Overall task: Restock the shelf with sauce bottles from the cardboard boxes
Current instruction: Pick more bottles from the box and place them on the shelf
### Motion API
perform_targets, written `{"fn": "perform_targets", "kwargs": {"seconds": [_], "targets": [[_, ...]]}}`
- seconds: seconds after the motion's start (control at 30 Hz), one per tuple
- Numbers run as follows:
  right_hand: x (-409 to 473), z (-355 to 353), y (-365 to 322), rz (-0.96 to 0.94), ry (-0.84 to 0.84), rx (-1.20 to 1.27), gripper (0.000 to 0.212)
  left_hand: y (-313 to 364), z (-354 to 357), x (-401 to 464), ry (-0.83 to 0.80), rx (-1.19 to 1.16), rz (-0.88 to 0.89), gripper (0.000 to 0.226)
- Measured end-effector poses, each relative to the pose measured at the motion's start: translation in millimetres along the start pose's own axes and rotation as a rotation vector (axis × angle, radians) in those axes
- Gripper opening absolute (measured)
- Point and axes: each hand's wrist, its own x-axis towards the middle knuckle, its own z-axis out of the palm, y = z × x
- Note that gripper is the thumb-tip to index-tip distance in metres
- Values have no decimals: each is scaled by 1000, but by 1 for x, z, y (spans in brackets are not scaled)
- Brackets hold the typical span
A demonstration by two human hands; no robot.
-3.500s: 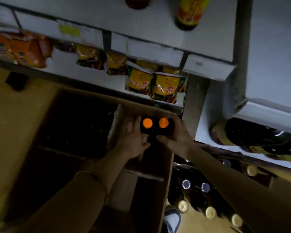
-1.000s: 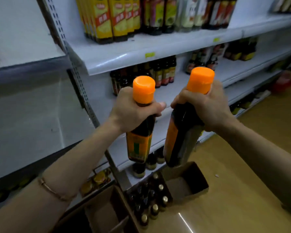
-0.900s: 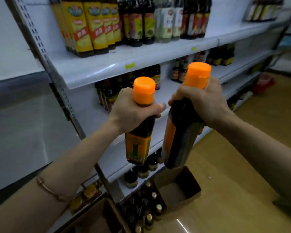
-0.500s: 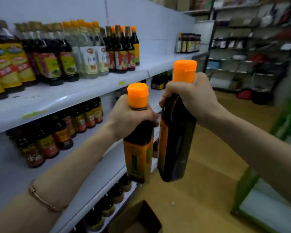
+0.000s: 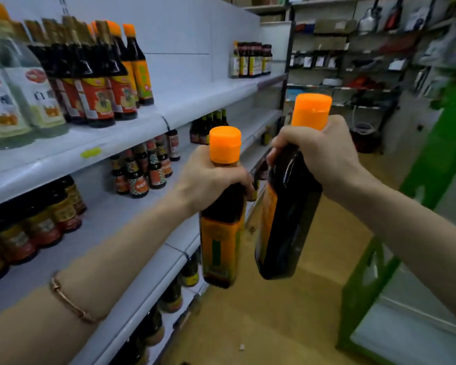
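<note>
I hold two dark sauce bottles with orange caps upright in the aisle, beside the white shelf (image 5: 195, 106). My left hand (image 5: 208, 177) grips the neck of the left bottle (image 5: 221, 243), whose orange label faces me. My right hand (image 5: 316, 154) grips the neck of the right bottle (image 5: 287, 219), which hangs slightly tilted and a little higher. The two bottles are close together, almost touching. No cardboard box shows in this view.
The upper shelf board carries white-label bottles (image 5: 24, 96) and orange-capped dark bottles (image 5: 116, 75); a group of bottles (image 5: 250, 59) stands further along it. Small bottles (image 5: 142, 169) fill the shelf below. A green frame (image 5: 406, 206) stands at right. Wooden floor (image 5: 287, 312) runs ahead.
Both bottles came up out of the box on the floor and now hang at shelf height. My view has swung up and to the right along the aisle.
</note>
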Motion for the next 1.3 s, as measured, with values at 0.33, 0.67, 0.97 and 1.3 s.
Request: {"fn": "perform_targets", "kwargs": {"seconds": [0.33,0.67,0.97,1.3], "targets": [[115,-50,61,19,116,-96,17,-45,35,158,-76,3,30,15],[274,-72,134,-65,-49,17,20,-84,43,296,95,129,9,27],[413,-46,162,-139,-297,212,19,-92,17,376,363,188,-39,14],[501,56,155,-235,-544,348,14,-97,-76,410,625,320,-66,12]]}}
